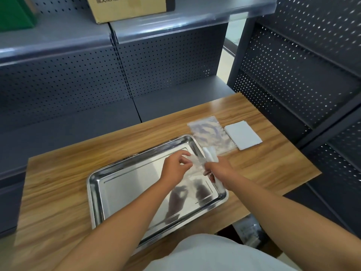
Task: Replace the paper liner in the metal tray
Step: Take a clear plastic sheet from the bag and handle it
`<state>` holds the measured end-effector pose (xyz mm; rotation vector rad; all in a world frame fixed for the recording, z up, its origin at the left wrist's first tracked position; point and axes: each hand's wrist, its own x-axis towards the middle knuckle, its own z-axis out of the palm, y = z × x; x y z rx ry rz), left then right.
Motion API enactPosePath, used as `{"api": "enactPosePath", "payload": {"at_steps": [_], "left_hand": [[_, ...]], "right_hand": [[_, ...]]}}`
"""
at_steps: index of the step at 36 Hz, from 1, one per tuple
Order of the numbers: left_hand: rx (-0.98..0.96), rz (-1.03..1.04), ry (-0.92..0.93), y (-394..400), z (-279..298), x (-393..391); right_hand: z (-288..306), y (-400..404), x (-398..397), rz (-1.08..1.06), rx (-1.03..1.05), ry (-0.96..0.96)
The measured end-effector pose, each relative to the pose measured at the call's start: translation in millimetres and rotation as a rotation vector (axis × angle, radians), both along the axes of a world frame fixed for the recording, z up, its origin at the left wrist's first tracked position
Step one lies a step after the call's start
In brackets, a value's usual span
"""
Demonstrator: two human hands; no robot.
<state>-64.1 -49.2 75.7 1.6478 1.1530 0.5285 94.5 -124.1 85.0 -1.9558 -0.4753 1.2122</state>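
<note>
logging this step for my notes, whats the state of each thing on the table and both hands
metal tray: flat on the table, bare, no liner laid in it
white paper: folded or rolled, held above the tray's right end
left hand: fingertips pinching the paper
right hand: closed around the paper
plastic bag: lying flat beyond the tray
white folded stack: flat, untouched, beside the bag

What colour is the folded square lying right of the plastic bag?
White, plain, no pattern; the folded square shows clearly in the head view.

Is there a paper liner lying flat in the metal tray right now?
No, the metal tray shows only bare, shiny steel, reflecting the hands above it.
</note>
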Motion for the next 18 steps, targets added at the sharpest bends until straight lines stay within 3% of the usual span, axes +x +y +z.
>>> {"api": "enactPosePath", "payload": {"at_steps": [7, 12, 18], "left_hand": [[0.059, -0.024, 0.004, 6, 0, 8], [0.081, -0.127, 0.055, 10, 0, 14], [0.197, -0.244, 0.131, 16, -4, 14]], "right_hand": [[-8, -9, 13, -0.069, -0.112, -0.028], [-3, -12, 26, 0.126, -0.047, -0.057], [15, -10, 47, 0.398, -0.047, -0.227]]}}
